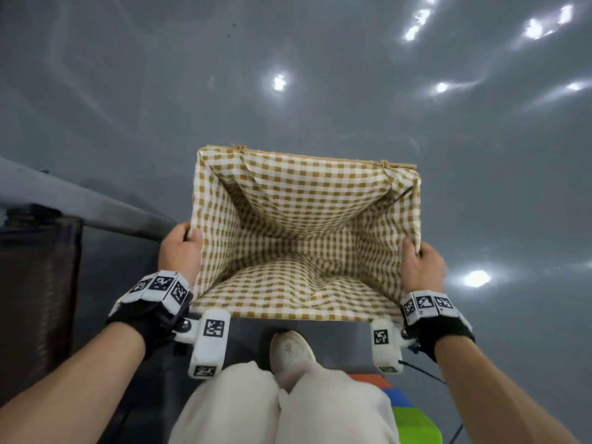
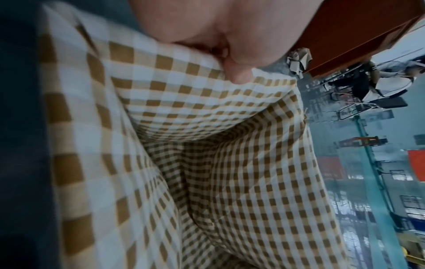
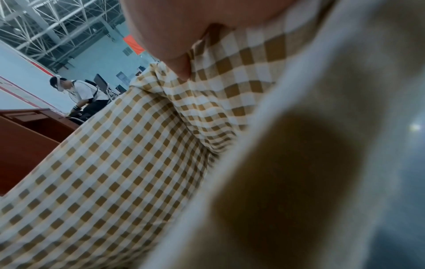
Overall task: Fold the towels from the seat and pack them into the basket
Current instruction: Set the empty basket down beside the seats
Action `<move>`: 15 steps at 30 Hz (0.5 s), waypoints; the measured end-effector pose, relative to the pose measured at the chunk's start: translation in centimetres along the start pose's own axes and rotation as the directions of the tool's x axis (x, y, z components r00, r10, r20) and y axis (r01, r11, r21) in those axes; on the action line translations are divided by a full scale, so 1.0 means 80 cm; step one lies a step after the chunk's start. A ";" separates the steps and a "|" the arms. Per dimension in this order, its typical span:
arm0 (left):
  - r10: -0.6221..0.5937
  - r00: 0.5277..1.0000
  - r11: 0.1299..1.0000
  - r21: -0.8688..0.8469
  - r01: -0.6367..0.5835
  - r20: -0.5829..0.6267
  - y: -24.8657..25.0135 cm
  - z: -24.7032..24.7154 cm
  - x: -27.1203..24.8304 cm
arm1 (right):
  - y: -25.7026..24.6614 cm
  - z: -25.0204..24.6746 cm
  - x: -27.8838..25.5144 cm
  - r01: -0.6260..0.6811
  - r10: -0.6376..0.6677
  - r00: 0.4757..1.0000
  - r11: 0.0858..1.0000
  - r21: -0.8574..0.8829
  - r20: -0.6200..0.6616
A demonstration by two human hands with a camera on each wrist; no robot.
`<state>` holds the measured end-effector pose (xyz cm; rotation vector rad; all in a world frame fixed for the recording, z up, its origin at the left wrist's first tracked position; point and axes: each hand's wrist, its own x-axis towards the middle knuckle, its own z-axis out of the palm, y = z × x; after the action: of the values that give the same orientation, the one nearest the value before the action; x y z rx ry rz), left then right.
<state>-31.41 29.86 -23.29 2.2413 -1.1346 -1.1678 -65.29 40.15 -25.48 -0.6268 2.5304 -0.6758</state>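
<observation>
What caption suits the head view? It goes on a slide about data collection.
Both hands, left hand and right hand, grip the side rims of an empty gingham-lined basket above a grey floor.

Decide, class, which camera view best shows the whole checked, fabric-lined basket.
The head view: the tan-and-white checked, fabric-lined basket appears whole, with all four rims and its towel-free inside, left hand and right hand gripping opposite rims. Each wrist view shows only blurred lining beside a thumb.

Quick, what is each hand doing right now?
Left hand: grips the basket rim.
Right hand: grips the opposite rim.
</observation>
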 end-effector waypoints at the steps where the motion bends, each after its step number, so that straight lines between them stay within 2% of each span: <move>1: -0.024 1.000 0.999 0.023 0.024 0.013 -0.004 0.000 0.002 | 0.003 0.004 -0.001 -0.005 0.005 1.000 1.000 -0.007 0.006; 4: -0.062 0.997 0.993 0.103 0.058 0.040 -0.022 0.002 0.001 | 0.011 0.011 -0.003 0.013 -0.012 1.000 1.000 -0.022 0.013; 7: -0.061 0.995 0.990 0.132 0.050 0.078 -0.026 -0.005 -0.005 | 0.005 0.008 -0.003 0.015 -0.011 0.997 0.998 -0.058 0.078; 11: -0.024 0.993 0.996 0.084 0.014 0.119 0.001 -0.046 -0.026 | -0.030 -0.018 -0.022 0.074 -0.045 0.985 0.982 -0.176 0.165; 13: 0.018 0.993 0.999 0.046 -0.024 0.114 0.026 -0.082 -0.047 | -0.063 -0.041 -0.044 0.148 -0.108 0.976 0.966 -0.212 0.189; 15: 0.071 0.994 0.998 -0.007 -0.070 0.084 0.054 -0.128 -0.078 | -0.112 -0.063 -0.074 0.296 -0.240 0.932 0.937 -0.187 0.272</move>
<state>-27.31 31.77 -11.42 2.1491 -1.2324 -1.2451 -60.45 38.03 -14.86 -1.0843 2.3254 -0.3712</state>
